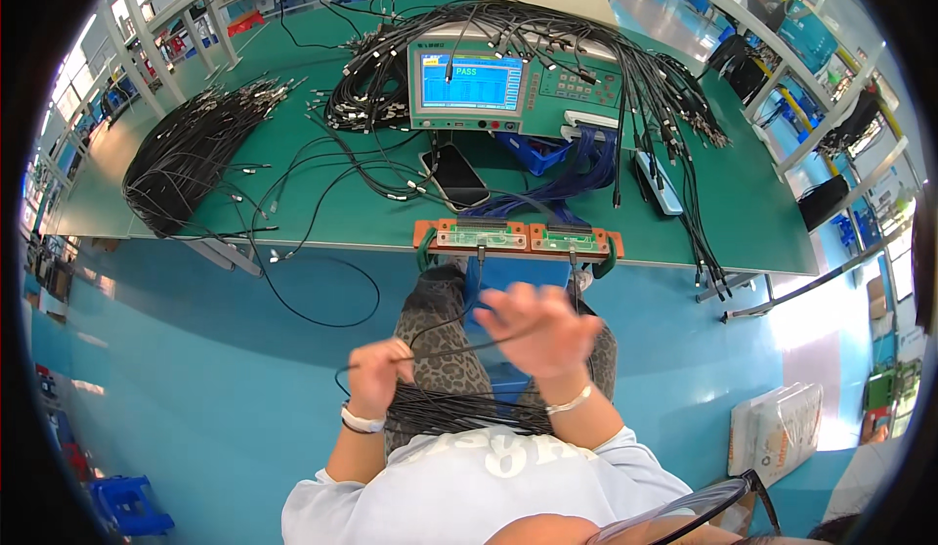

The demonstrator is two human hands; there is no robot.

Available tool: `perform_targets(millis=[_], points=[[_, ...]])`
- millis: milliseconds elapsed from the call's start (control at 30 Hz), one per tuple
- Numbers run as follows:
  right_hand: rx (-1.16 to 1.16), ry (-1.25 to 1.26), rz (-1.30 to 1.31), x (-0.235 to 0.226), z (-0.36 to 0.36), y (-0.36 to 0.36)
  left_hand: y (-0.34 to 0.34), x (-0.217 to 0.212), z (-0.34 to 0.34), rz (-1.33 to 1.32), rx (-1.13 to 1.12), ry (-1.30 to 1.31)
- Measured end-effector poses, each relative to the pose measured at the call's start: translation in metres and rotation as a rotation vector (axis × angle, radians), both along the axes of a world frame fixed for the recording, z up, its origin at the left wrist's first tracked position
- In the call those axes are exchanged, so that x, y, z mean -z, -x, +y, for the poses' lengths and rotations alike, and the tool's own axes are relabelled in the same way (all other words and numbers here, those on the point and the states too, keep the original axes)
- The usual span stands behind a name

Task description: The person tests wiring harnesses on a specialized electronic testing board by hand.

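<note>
Seated person handling thin black cables over the lap, in front of the green bench (752, 222).

The left hand (379, 373) is clenching around a black cable (449, 348) at 7 o'clock, above the cable bundle (459, 410) lying across the lap. The right hand (535, 328) is blurring at 6 o'clock, fingers spread, its grip released, touching the same cable. At 12 o'clock, the tester (513, 84) is showing a blue screen; the orange fixture (518, 239) is sitting at the bench edge just beyond the hands.

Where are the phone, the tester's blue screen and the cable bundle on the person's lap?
Phone (455, 175), head view, middle of its dark glass.
Blue screen (472, 83), head view, centre of the display.
Cable bundle (459, 411), head view, strands across the lap.
</note>
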State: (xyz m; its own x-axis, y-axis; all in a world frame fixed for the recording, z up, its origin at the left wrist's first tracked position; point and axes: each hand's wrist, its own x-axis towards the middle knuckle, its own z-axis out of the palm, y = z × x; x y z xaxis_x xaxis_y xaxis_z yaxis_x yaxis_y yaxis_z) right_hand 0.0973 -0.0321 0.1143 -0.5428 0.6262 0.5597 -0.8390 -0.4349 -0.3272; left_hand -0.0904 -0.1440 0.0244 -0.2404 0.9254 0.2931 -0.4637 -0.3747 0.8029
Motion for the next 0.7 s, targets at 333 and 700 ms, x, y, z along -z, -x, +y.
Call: perform_targets(millis=[333,700], points=[[0.612,0.171,-0.36,0.009,-0.002,-0.131,0.1,0.051,0.074,-0.967,-0.732,0.352],[1.455,0.937,-0.285,0.051,-0.015,-0.361,0.226,0.132,-0.127,-1.086,-1.311,0.448]])
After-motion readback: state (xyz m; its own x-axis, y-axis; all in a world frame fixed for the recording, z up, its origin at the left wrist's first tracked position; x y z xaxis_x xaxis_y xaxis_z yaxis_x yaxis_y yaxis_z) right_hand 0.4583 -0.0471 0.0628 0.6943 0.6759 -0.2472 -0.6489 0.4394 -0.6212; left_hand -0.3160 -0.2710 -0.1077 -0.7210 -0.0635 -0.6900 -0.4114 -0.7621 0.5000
